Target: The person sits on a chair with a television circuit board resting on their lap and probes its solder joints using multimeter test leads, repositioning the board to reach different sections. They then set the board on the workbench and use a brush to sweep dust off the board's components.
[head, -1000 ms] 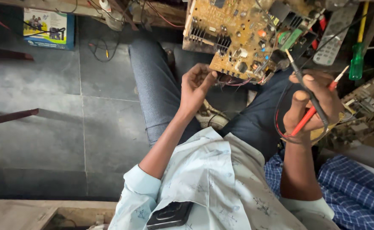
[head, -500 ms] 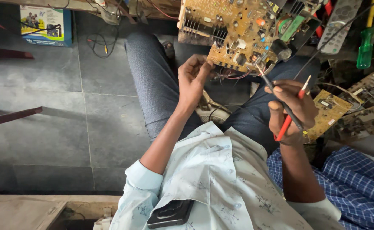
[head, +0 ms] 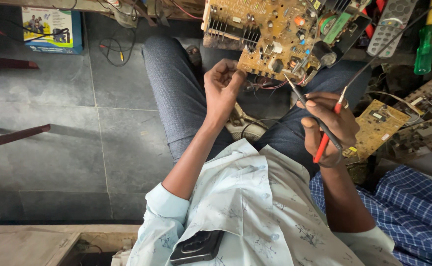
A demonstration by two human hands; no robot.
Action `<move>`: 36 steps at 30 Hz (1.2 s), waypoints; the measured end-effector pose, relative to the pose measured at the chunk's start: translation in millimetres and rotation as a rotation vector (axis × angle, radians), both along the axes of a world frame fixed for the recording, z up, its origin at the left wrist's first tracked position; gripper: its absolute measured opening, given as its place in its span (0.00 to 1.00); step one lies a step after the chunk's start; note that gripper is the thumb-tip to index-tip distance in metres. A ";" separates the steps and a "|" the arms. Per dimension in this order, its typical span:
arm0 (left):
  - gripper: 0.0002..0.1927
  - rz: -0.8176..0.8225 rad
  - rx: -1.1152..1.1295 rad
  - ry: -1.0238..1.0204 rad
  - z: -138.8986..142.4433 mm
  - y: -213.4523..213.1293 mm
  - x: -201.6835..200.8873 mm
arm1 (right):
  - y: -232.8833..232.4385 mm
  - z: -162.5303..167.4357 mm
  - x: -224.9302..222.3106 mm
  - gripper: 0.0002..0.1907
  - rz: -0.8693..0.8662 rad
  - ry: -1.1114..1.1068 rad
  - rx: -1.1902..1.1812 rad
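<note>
I am sitting with one large yellow-brown circuit board (head: 275, 37) propped over my knees, and a second, smaller circuit board (head: 376, 129) is lying lower down, beside my right knee. I am holding two meter probes, one black probe (head: 310, 111) and one red probe (head: 328, 132), both in my right hand (head: 330, 129). One grey remote control (head: 392, 24) and one green-handled screwdriver (head: 425, 49) are lying past the large board on my right. One blue printed box (head: 52, 29) is standing on the grey tiled floor (head: 63, 143) far to my left, with a loose black cable (head: 112, 49) near it. One dark phone (head: 198, 246) is sticking out of my shirt pocket.

The floor on my left is giving me wide open room, with only a dark wooden bar (head: 12, 137) reaching in from the frame edge. On my right things are crowding close: the smaller board, wires and a blue checked cloth (head: 413, 212) are lying right up against my leg.

My left hand (head: 223, 86) is curling at the large board's lower edge, its fingers pressed together and touching the board's rim near some thin red wires (head: 270, 84). My right fingers are closing round both probes, the black tip pointing up at the board's lower edge; whether it is touching, I cannot tell.
</note>
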State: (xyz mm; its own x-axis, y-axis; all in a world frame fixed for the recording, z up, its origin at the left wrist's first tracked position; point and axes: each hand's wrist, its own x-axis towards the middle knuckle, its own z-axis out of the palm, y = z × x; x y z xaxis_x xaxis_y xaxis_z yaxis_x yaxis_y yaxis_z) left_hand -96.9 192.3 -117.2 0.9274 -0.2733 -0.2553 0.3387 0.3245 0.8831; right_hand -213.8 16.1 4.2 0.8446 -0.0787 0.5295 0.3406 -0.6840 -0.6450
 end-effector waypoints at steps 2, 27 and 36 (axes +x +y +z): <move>0.01 0.010 0.017 0.007 1.0 -0.5 -0.9 | -0.2 -0.4 -0.7 0.12 -0.007 -0.004 -0.015; 0.04 0.012 0.060 -0.020 -1.9 -1.9 0.1 | -1.4 -6.7 -5.1 0.11 -0.012 0.003 -0.030; 0.06 -0.007 0.204 -0.033 20.1 1.0 -1.9 | -1.4 -9.9 -2.9 0.11 0.026 0.001 0.016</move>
